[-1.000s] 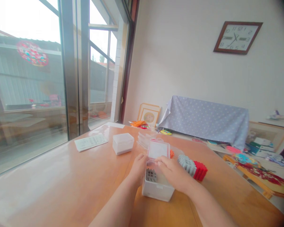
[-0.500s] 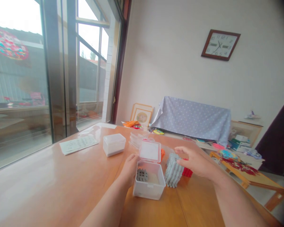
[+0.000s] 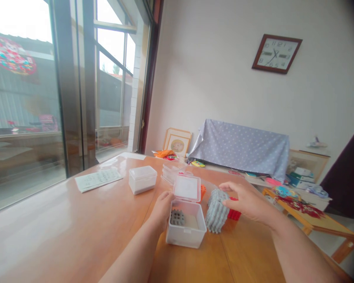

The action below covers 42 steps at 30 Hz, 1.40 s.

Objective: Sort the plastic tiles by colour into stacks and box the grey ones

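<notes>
A clear plastic box stands on the table with its hinged lid tipped up and back. Inside, on the left, lies a dark grey notched block piece. My left hand is closed on the box's left side near the hinge, with some fingertips hidden. To the right of the box stands a tall stack of light grey interlocking pieces. Thumb and fingers apart, my right hand is at the stack's upper right; firm contact is hard to make out. Red pieces sit partly behind the stack.
A closed white-filled plastic box and printed sheets lie on the left of the table. Clear containers and an orange piece are behind the open lid. A low wooden stand is at right.
My right hand has shifted slightly, its fingers still apart at the top of the grey stack. My left hand stays on the box. The view has shifted very slightly.
</notes>
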Each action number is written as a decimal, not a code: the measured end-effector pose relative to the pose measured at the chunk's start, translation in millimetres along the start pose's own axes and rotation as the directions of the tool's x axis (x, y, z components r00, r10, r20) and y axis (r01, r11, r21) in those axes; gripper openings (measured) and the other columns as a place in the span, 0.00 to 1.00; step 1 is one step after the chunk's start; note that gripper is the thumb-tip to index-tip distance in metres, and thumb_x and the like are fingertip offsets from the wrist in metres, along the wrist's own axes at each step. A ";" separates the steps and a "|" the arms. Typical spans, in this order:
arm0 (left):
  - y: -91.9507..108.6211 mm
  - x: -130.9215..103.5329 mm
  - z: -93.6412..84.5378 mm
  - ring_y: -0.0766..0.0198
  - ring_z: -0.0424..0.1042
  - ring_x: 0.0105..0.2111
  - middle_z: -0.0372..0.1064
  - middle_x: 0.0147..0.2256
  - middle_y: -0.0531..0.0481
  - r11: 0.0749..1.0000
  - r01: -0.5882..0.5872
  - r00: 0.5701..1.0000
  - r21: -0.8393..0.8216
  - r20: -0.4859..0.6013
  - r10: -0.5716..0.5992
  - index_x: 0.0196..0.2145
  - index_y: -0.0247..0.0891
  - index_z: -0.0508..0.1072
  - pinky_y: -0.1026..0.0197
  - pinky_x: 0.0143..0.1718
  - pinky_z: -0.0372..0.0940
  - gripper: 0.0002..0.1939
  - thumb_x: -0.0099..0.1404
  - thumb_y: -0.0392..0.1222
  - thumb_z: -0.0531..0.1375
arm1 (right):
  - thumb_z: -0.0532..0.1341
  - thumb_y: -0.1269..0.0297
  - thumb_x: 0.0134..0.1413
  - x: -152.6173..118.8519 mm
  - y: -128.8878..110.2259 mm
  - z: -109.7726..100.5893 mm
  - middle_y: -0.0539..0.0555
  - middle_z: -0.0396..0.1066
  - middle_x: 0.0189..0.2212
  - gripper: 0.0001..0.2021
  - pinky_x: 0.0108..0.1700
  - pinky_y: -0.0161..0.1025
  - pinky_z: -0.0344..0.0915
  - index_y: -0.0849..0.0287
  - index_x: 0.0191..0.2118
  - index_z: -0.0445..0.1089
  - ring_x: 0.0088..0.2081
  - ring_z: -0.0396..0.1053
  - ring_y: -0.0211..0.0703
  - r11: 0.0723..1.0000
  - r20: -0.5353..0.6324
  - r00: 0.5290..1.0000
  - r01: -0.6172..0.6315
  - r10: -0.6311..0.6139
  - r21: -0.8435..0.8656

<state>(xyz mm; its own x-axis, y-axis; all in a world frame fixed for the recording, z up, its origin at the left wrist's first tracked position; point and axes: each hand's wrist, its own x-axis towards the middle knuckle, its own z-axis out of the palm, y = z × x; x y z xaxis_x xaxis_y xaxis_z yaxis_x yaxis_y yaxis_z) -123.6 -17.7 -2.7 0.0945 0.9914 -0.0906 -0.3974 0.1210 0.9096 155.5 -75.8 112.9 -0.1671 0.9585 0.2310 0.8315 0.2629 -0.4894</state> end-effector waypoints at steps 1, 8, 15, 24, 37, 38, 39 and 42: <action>-0.4 -0.1 0.0 0.58 0.72 0.30 0.70 0.27 0.51 1.000 0.005 1.000 0.002 0.002 -0.005 0.29 0.40 0.68 0.62 0.27 0.62 0.12 0.50 0.47 0.64 | 0.64 0.63 0.50 -1.0 -7.8 2.5 0.57 0.74 0.55 0.24 0.60 0.50 0.64 0.54 0.55 0.72 0.57 0.69 0.55 1.000 0.003 1.000 0.017 -0.017 -0.024; -4.1 1.7 -2.3 0.59 0.72 0.30 0.70 0.27 0.51 0.999 -0.029 1.000 0.018 0.013 0.029 0.29 0.40 0.69 0.61 0.29 0.62 0.10 0.52 0.47 0.63 | 0.63 0.68 0.47 0.3 -65.5 48.4 0.53 0.77 0.46 0.19 0.52 0.43 0.63 0.52 0.48 0.75 0.50 0.70 0.52 0.971 0.173 0.967 0.207 -0.185 -0.120; -5.2 3.7 -1.8 0.61 0.70 0.27 0.69 0.26 0.51 0.998 -0.022 0.999 -0.057 0.027 0.024 0.28 0.38 0.69 0.61 0.30 0.62 0.09 0.50 0.44 0.63 | 0.65 0.69 0.44 17.3 -70.0 79.6 0.54 0.77 0.45 0.17 0.47 0.40 0.62 0.53 0.44 0.76 0.48 0.71 0.52 0.942 0.292 0.944 0.227 -0.152 -0.246; 1.1 -2.1 1.0 0.58 0.74 0.31 0.72 0.28 0.49 0.999 -0.034 0.999 0.022 -0.016 0.035 0.29 0.38 0.70 0.61 0.32 0.62 0.07 0.51 0.42 0.61 | 0.64 0.70 0.46 14.4 -75.9 84.0 0.56 0.74 0.47 0.15 0.48 0.41 0.61 0.55 0.44 0.74 0.50 0.70 0.52 0.918 0.289 0.949 0.223 -0.127 -0.328; 0.2 -2.0 2.1 0.61 0.72 0.28 0.71 0.26 0.52 0.999 -0.048 0.999 -0.001 -0.010 0.048 0.28 0.38 0.70 0.62 0.31 0.60 0.07 0.49 0.40 0.61 | 0.49 0.63 0.69 -0.8 -86.2 101.1 0.60 0.77 0.43 0.15 0.46 0.40 0.59 0.58 0.45 0.72 0.45 0.73 0.50 0.924 0.256 0.962 0.177 -0.090 -0.339; 0.1 -1.9 1.9 0.62 0.72 0.28 0.71 0.26 0.52 0.999 -0.048 0.999 -0.003 -0.005 0.048 0.28 0.38 0.70 0.62 0.31 0.60 0.07 0.49 0.40 0.61 | 0.47 0.62 0.70 -1.1 -87.9 103.1 0.60 0.77 0.43 0.16 0.46 0.41 0.59 0.58 0.45 0.72 0.45 0.74 0.50 0.918 0.266 0.959 0.189 -0.097 -0.349; 0.0 -1.9 1.7 0.62 0.71 0.28 0.71 0.26 0.52 0.999 -0.045 0.999 -0.005 0.000 0.045 0.28 0.38 0.70 0.62 0.31 0.61 0.06 0.50 0.40 0.61 | 0.46 0.60 0.71 -1.3 -89.3 104.4 0.61 0.77 0.43 0.18 0.47 0.41 0.59 0.58 0.45 0.72 0.46 0.74 0.51 0.913 0.274 0.956 0.200 -0.103 -0.355; -0.6 -1.6 0.9 0.64 0.70 0.26 0.70 0.25 0.53 0.999 -0.030 1.000 -0.014 -0.001 0.030 0.28 0.38 0.70 0.62 0.31 0.60 0.06 0.50 0.39 0.60 | 0.45 0.58 0.72 -1.5 -91.0 104.4 0.62 0.77 0.45 0.20 0.50 0.42 0.59 0.58 0.47 0.72 0.48 0.73 0.51 0.917 0.280 0.954 0.201 -0.103 -0.346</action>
<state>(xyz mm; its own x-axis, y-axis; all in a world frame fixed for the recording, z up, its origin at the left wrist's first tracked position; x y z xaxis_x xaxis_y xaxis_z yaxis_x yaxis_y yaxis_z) -122.7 -19.4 -2.7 0.0816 0.9946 -0.0637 -0.4130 0.0919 0.9061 24.7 -89.6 69.3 -0.3937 0.9185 0.0356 0.9118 0.3952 -0.1115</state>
